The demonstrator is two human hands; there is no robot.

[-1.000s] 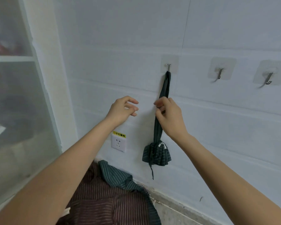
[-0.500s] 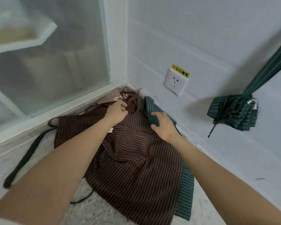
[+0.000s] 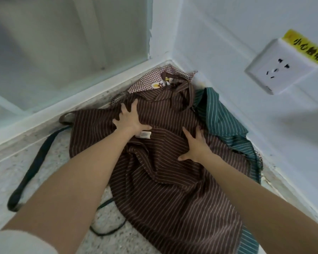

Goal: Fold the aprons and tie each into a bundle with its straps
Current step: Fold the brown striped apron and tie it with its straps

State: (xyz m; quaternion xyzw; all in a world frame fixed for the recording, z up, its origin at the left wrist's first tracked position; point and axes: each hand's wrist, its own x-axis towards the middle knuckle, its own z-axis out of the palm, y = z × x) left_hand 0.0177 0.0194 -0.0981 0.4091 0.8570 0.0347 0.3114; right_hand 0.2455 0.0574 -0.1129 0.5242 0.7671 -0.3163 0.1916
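Since the earlier frame both hands have left the apron's top edge and now lie flat on the cloth. The left hand (image 3: 130,120), fingers spread wide, presses the brown white-striped cotton apron (image 3: 173,180) near its white sewn label (image 3: 144,134). The right hand (image 3: 195,145), fingers straight and splayed, presses at about four o'clock from the left.

The apron lies rumpled on the speckled stone floor (image 3: 44,180) in the wall corner, over a green striped apron (image 3: 222,116) at its two o'clock and a brown checked cloth (image 3: 147,79) at twelve. A dark green fabric strap (image 3: 31,171) trails at nine o'clock.

Recommendation: smooth outward from centre, clearing creases. Free the brown neck strap (image 3: 184,99) beforehand, so the straps remain available for tying.
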